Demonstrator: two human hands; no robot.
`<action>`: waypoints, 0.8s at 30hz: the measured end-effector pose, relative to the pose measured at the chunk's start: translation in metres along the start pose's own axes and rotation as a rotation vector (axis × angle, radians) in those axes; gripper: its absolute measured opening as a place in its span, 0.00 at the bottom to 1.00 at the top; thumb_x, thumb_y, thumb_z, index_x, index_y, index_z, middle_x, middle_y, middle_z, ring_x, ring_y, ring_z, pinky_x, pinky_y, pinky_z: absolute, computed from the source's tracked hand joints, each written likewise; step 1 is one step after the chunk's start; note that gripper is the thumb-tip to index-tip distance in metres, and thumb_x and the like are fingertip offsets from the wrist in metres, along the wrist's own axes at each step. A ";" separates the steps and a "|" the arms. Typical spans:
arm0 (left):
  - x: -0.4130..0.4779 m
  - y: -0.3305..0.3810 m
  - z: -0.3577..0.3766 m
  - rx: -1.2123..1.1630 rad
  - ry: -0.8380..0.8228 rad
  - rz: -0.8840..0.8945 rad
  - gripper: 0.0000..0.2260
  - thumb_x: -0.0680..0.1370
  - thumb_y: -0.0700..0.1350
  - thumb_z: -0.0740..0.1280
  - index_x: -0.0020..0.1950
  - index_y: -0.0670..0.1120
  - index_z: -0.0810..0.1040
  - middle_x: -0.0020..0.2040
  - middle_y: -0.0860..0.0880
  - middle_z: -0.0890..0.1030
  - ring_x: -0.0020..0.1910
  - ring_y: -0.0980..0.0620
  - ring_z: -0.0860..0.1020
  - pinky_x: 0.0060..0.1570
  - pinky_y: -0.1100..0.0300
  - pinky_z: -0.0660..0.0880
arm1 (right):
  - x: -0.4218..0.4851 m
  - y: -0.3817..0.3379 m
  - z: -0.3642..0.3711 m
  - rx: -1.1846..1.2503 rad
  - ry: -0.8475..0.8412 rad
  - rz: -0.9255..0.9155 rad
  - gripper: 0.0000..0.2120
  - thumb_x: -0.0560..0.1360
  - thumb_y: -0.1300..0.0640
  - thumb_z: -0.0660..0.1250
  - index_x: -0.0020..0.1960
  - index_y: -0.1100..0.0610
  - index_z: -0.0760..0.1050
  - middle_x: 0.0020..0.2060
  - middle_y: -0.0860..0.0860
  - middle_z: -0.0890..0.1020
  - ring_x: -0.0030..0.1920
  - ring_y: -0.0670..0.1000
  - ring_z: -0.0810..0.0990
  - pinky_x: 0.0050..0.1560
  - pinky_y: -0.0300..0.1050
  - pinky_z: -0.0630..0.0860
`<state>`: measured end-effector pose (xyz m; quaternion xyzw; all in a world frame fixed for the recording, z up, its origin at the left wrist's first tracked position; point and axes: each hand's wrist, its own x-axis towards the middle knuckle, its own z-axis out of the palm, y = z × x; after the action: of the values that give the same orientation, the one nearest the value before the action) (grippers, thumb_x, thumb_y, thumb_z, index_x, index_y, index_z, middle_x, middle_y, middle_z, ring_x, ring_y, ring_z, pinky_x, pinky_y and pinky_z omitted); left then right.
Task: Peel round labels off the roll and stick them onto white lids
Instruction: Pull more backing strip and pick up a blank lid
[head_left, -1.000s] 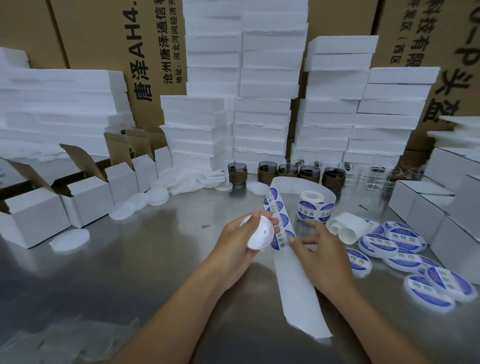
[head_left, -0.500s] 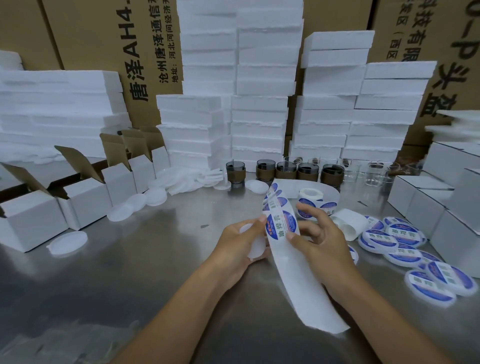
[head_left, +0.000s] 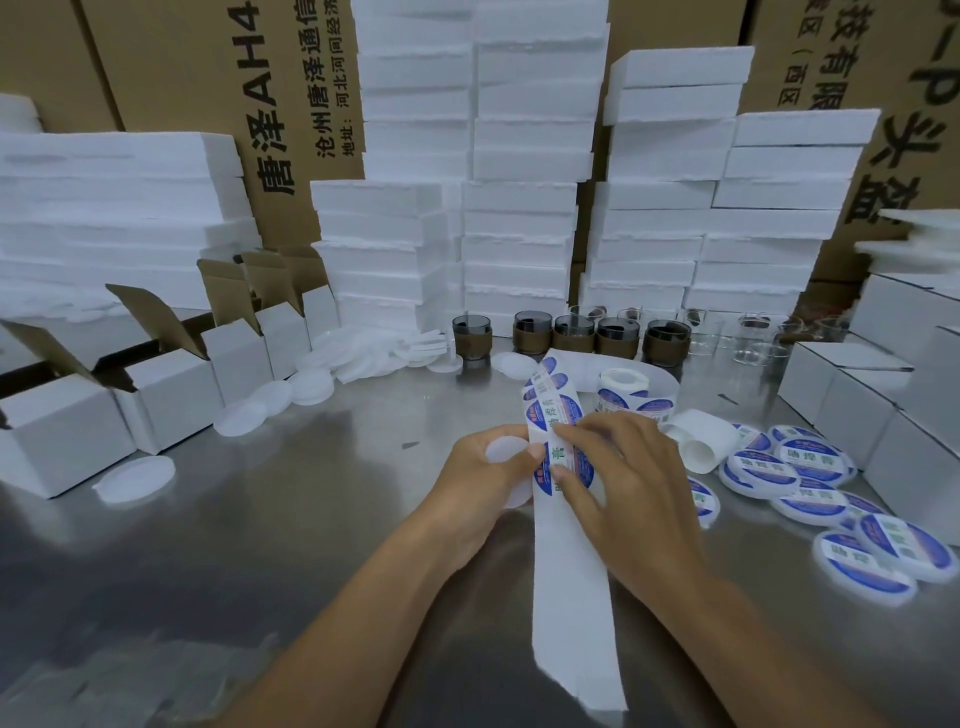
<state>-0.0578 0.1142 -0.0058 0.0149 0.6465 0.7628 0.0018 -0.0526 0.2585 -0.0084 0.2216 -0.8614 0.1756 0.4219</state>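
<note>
Our left hand (head_left: 478, 483) grips a white lid (head_left: 503, 451). Our right hand (head_left: 631, 499) pinches a round label (head_left: 584, 470) on the strip (head_left: 569, 597) above the tabletop (head_left: 260, 519).

Right fingers (head_left: 589, 429) now over the label (head_left: 563, 457), formerly beside.

Centre front, over counter (head_left: 260, 545): left hand (head_left: 483, 478) holds lid (head_left: 506, 449), right hand (head_left: 628, 493) just beside it pinching label strip (head_left: 571, 597). Strip runs between hands, tail toward near edge. Roll (head_left: 626, 392) behind hands. Labelled lids (head_left: 763, 473) right of hands, closed boxes (head_left: 857, 395) right of those. Open boxes (head_left: 171, 395) along left, bare lids (head_left: 270, 405) before them. Jars (head_left: 576, 332) in a row behind roll, foam blocks (head_left: 519, 249) stacked behind jars, cartons (head_left: 291, 104) at very back.
</note>
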 end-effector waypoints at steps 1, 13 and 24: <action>-0.001 0.000 0.000 0.014 -0.019 -0.004 0.09 0.79 0.42 0.64 0.56 0.42 0.79 0.53 0.42 0.83 0.51 0.44 0.82 0.56 0.48 0.78 | 0.000 0.001 0.000 0.005 -0.001 -0.005 0.18 0.63 0.60 0.78 0.52 0.60 0.81 0.47 0.57 0.82 0.48 0.59 0.81 0.47 0.54 0.76; -0.001 0.002 0.000 -0.012 -0.037 -0.036 0.11 0.77 0.46 0.66 0.53 0.40 0.81 0.54 0.39 0.82 0.55 0.40 0.80 0.59 0.46 0.76 | -0.001 0.002 -0.003 0.073 0.042 0.024 0.15 0.61 0.62 0.79 0.46 0.59 0.82 0.40 0.54 0.84 0.46 0.57 0.82 0.51 0.53 0.73; 0.004 0.000 -0.002 0.018 0.183 0.018 0.05 0.76 0.41 0.69 0.40 0.44 0.80 0.44 0.45 0.84 0.39 0.50 0.81 0.42 0.59 0.79 | -0.003 -0.002 -0.003 0.207 -0.047 0.045 0.05 0.64 0.60 0.69 0.40 0.55 0.78 0.47 0.52 0.78 0.50 0.54 0.77 0.49 0.45 0.68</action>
<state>-0.0619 0.1124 -0.0061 -0.0489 0.6507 0.7550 -0.0644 -0.0480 0.2591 -0.0092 0.2487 -0.8531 0.2675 0.3725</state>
